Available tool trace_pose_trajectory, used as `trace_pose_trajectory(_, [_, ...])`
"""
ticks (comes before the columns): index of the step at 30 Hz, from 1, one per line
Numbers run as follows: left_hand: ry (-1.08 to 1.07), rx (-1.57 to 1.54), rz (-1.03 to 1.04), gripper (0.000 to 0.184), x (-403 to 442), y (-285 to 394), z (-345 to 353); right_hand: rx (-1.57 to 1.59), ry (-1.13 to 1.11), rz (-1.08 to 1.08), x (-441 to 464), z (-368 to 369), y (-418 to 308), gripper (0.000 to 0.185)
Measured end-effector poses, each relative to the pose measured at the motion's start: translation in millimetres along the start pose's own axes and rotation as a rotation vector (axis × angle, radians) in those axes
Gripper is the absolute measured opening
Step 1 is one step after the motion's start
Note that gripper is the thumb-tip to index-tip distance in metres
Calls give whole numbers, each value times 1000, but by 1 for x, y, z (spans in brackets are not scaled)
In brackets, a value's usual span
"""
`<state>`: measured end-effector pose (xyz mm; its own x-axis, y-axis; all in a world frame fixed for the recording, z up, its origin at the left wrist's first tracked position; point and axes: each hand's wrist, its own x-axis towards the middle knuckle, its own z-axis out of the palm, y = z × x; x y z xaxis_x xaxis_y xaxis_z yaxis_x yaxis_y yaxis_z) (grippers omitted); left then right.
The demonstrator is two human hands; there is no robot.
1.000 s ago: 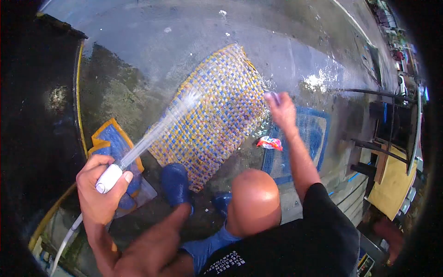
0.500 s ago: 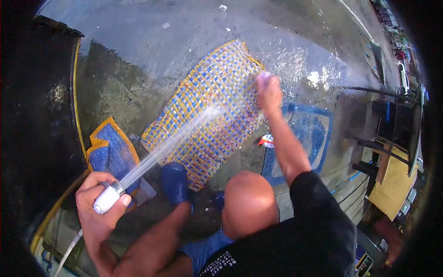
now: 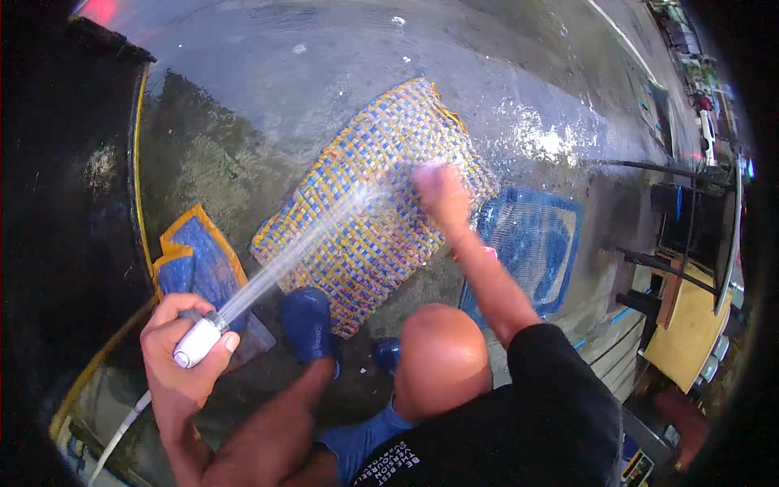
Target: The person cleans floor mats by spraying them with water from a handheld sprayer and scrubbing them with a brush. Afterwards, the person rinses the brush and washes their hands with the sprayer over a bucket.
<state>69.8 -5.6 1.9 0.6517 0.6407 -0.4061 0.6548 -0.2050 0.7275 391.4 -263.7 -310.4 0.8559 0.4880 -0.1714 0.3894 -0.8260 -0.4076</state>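
Note:
My left hand [image 3: 170, 365] grips a white spray nozzle [image 3: 196, 345] on a white hose [image 3: 122, 434]. A jet of water [image 3: 296, 252] shoots from it onto the woven mat [image 3: 349, 235], checkered in blue, yellow and white. Over the right half of the mat, my right hand [image 3: 445, 195] is closed and smeared by motion. A small purplish thing [image 3: 423, 174] shows at its fingers; its kind is too blurred to tell. The mat lies on the wet ground, its upper right edge partly folded.
A blue mat [image 3: 527, 252] lies to the right, partly behind my right forearm. At left is a folded blue cloth with orange edging [image 3: 207, 256]. My blue shoe [image 3: 308, 325] touches the woven mat's lower edge. A yellowish board [image 3: 688, 329] stands at far right.
My right hand has moved left and down from the mat's upper right edge onto its surface. The mat's right edge has shifted outward. The water jet still lands near the middle.

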Motion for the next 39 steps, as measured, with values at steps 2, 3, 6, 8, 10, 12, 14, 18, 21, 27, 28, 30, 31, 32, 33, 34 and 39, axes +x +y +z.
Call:
trace_pose_trajectory(2, [14,19,-24,18,2,4,0,9,-456,-480,-47,-16,-102,32])
trace_pose_trajectory(3, [-6,37,-60,22,0,3,-2,55,-362,-825,-57,30,-80,24])
trace_pose_trajectory(6, [29,46,-38,22,-6,-5,-6,-267,-338,-625,26,11,-79,32])
trace_pose_trajectory(8, [45,48,-37,21,-11,-9,-9,3,-121,-227,89,-10,-64,39])
trace_pose_trajectory(10, [75,37,-5,20,-15,-13,-12,-154,198,-126,121,-2,-59,43])
trace_pose_trajectory(12, [103,6,46,18,-17,-19,-7,109,94,-101,92,12,-88,42])
trace_pose_trajectory(14, [84,17,31,18,-16,-21,-4,69,-255,-199,18,46,-136,27])
trace_pose_trajectory(18, [69,53,-20,21,-15,-18,-8,126,-349,-943,-55,126,-145,17])
trace_pose_trajectory(21, [97,54,-43,21,-19,-20,-12,49,-222,-565,42,59,-151,20])
trace_pose_trajectory(27, [100,75,7,18,-17,-28,-7,287,-174,-552,11,78,-206,24])
trace_pose_trajectory(28, [93,79,0,19,-15,-25,-7,104,-428,-617,-25,106,-209,22])
trace_pose_trajectory(30, [93,97,-8,19,-9,-20,-6,168,-300,-1219,-61,135,-196,21])
trace_pose_trajectory(31, [98,102,7,19,-7,-19,-7,145,-378,-983,-46,125,-186,20])
trace_pose_trajectory(32, [105,109,19,19,-8,-20,-10,126,-451,-748,-18,111,-168,18])
trace_pose_trajectory(33, [117,117,25,18,-8,-21,-11,185,-158,-828,20,85,-147,18])
trace_pose_trajectory(34, [127,116,19,18,-7,-22,-11,-337,-104,-728,65,72,-126,22])
trace_pose_trajectory(39, [98,100,11,17,-8,-25,-8,-37,318,-106,155,15,-74,24])
